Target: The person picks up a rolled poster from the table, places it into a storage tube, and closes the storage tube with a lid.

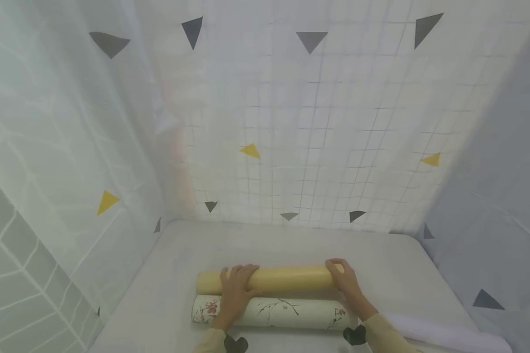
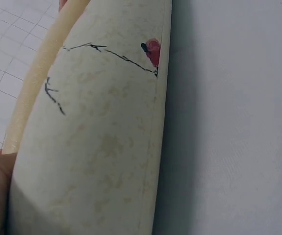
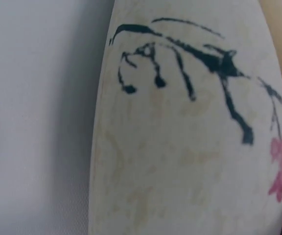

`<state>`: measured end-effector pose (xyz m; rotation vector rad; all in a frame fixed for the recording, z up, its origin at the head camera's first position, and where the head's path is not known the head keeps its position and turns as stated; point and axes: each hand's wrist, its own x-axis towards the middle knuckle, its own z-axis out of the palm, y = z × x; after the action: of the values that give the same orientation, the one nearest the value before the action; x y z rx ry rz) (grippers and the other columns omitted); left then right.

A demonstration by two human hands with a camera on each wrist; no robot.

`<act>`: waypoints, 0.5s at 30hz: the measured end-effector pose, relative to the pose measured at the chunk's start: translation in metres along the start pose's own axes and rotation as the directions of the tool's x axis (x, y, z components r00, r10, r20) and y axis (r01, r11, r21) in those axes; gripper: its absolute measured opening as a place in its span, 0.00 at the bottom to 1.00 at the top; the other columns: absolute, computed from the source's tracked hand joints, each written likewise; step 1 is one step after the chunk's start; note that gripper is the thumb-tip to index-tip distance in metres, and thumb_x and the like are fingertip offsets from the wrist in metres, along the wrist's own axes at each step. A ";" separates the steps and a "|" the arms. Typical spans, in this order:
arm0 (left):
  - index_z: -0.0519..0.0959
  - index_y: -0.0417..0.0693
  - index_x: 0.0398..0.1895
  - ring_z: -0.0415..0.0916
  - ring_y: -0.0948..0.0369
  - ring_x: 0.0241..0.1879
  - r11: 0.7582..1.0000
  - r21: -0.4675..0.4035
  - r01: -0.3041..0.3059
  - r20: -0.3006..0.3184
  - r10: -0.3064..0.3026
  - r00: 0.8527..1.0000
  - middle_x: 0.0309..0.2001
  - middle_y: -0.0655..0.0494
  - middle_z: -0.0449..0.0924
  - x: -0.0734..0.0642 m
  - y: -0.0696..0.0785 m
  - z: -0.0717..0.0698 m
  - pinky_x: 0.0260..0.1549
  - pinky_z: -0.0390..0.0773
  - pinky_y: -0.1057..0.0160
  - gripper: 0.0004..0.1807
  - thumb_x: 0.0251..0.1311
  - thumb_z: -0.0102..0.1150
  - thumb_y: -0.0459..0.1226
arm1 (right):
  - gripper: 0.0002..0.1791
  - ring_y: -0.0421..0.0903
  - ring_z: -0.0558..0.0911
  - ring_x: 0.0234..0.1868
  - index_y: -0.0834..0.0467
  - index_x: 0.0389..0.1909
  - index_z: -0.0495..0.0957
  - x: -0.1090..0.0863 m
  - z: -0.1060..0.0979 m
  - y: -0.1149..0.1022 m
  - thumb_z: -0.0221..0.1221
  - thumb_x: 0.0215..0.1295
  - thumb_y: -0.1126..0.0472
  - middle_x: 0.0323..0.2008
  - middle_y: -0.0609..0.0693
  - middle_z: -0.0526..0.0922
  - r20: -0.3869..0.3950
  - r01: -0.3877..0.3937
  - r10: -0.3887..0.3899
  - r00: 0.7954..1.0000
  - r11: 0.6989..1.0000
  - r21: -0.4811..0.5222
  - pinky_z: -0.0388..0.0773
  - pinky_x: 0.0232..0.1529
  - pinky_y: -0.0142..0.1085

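Observation:
A plain yellow wallpaper roll lies crosswise on the white surface. Just in front of it, almost parallel, is a cream wallpaper roll with blossom branches. My left hand reaches over the cream roll and grips the yellow one left of its middle, fingers bent over the top. At the yellow roll's right end, my right hand holds it with curled fingers. The cream roll fills much of the left wrist view, the yellow roll behind it. In the right wrist view the cream roll covers most of the hand.
A pale lilac roll lies at the lower right, with part of another pale item beneath it. White sheeting with grey and yellow triangles rises behind and at both sides of the white surface.

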<state>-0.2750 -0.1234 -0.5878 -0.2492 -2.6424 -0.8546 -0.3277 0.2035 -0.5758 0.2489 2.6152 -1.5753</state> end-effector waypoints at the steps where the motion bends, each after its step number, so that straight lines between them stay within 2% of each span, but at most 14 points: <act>1: 0.78 0.56 0.64 0.74 0.52 0.64 1.000 0.025 0.001 0.004 -0.001 1.000 0.61 0.59 0.84 0.000 0.001 0.000 0.74 0.51 0.30 0.36 0.47 0.78 0.45 | 0.33 0.56 0.78 0.57 0.60 0.68 0.67 -0.001 0.000 0.001 0.50 0.76 0.39 0.65 0.66 0.74 0.002 0.008 -0.008 1.000 1.000 -0.001 0.79 0.48 0.39; 3: 0.78 0.57 0.64 0.74 0.52 0.65 0.998 0.069 0.007 0.019 -0.008 1.000 0.62 0.59 0.83 0.000 0.003 0.000 0.75 0.52 0.30 0.35 0.49 0.77 0.46 | 0.33 0.59 0.76 0.61 0.61 0.68 0.66 -0.002 -0.001 0.003 0.51 0.76 0.40 0.66 0.67 0.72 0.020 0.018 -0.018 1.000 1.000 0.007 0.79 0.57 0.49; 6: 0.77 0.57 0.64 0.74 0.51 0.65 0.995 0.103 0.016 0.039 -0.020 0.999 0.63 0.58 0.83 -0.002 0.005 -0.001 0.75 0.53 0.30 0.34 0.51 0.76 0.46 | 0.34 0.63 0.72 0.66 0.62 0.69 0.65 -0.003 -0.001 0.005 0.54 0.74 0.42 0.68 0.68 0.70 0.052 0.033 -0.033 0.998 0.999 0.005 0.71 0.69 0.61; 9: 0.78 0.57 0.64 0.74 0.51 0.66 0.992 0.121 0.025 0.054 -0.032 0.998 0.63 0.57 0.83 -0.003 0.007 -0.001 0.76 0.53 0.30 0.33 0.52 0.75 0.46 | 0.37 0.65 0.72 0.68 0.63 0.69 0.66 -0.002 -0.001 0.007 0.58 0.71 0.41 0.68 0.69 0.70 0.071 0.048 -0.046 0.996 0.999 -0.022 0.66 0.72 0.64; 12: 0.78 0.56 0.64 0.75 0.51 0.66 0.989 0.148 0.029 0.056 -0.037 0.998 0.63 0.57 0.83 -0.004 0.007 0.000 0.75 0.55 0.31 0.33 0.53 0.74 0.48 | 0.40 0.67 0.72 0.67 0.66 0.69 0.66 0.000 0.000 0.008 0.61 0.69 0.41 0.67 0.72 0.71 0.076 0.077 -0.073 0.994 0.995 -0.055 0.67 0.72 0.65; 15: 0.78 0.56 0.64 0.75 0.51 0.65 0.984 0.177 0.021 0.045 -0.029 0.999 0.62 0.57 0.83 -0.004 0.006 0.003 0.75 0.56 0.32 0.33 0.53 0.75 0.48 | 0.40 0.67 0.71 0.68 0.66 0.69 0.66 0.001 0.000 0.009 0.62 0.68 0.42 0.68 0.72 0.70 0.073 0.072 -0.066 0.995 0.994 -0.081 0.66 0.73 0.64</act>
<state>-0.2703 -0.1167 -0.5883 -0.1931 -2.7499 -0.6243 -0.3273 0.2073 -0.5840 0.0963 2.6543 -1.4618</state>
